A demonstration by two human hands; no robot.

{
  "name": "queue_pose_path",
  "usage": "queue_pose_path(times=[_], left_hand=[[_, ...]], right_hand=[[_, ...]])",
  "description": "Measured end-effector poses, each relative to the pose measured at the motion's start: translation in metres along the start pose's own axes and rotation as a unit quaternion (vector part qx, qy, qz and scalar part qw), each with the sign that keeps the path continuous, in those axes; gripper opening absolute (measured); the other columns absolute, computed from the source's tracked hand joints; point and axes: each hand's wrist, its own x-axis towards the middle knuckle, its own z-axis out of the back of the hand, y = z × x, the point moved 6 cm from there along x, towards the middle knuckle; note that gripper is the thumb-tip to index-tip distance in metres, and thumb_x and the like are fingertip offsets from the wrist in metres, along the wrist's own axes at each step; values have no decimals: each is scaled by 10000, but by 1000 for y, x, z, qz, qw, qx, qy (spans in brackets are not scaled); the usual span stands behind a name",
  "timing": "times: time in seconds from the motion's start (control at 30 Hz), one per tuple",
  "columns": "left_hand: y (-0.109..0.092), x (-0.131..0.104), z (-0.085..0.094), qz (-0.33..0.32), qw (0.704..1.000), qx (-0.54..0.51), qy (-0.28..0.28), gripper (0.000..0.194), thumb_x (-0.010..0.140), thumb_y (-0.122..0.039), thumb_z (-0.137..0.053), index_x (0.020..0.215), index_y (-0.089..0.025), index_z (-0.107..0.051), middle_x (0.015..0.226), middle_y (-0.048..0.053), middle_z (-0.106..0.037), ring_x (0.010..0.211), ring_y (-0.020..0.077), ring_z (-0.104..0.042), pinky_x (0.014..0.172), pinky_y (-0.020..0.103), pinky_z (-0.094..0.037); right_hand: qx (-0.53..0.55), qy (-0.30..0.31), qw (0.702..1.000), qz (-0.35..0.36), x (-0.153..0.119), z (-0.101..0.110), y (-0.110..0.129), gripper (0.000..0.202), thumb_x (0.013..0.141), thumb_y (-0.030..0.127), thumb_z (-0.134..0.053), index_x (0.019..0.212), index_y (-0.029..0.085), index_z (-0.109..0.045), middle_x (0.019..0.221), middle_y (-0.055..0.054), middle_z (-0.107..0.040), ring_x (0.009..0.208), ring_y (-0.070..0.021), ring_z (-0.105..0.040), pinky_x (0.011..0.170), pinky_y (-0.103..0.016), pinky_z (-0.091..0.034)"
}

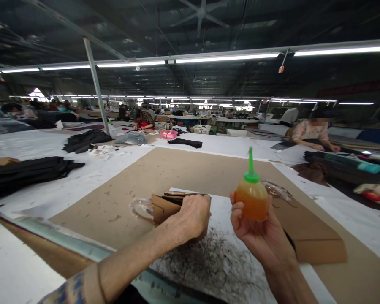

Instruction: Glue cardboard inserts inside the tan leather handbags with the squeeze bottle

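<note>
So the squeeze bottle is up to the right of the cardboard box, long axis pretty much upright, green nozzle pointing up, right hand gripping it. Left hand is closed on the box's top, dark lint nearer the camera.

Squeeze bottle: body is showing smooth, translucent plastic; nozzle cap is showing opaque green plastic. Left of the bottle, folded brown pieces are presenting matt, card-like faces. Right of the bottle, a brown panel is appearing smooth and matt; clear, plastic-like strands beside it are glinting. Below-left of the bottle, fibrous debris is roughening a pale sheet. Beyond the bottle, brown paper is looking matt
</note>
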Motion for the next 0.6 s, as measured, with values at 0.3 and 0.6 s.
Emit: queue_pose_path(times=[0.3,0.6], left_hand=[[27,-12,0,-22,972,-232,-2,280,829,-302,-408,683,-158,-599,631,24,-603,619,163,-562,547,252,-386],[70,-21,3,87,988,-124,20,261,571,-193,-621,829,-216,-658,813,74,-650,753,269,-610,612,325,-442]], right_hand=[[-63,115,991,-23,65,-48,-38,388,812,475,-602,1035,158,-613,1028,-83,-612,994,-186,-555,885,-370,-451],[-105,78,991,-16,90,-40,-52,298,824,448,-596,971,189,-612,1035,-64,-615,1070,-226,-522,947,-548,-362]])
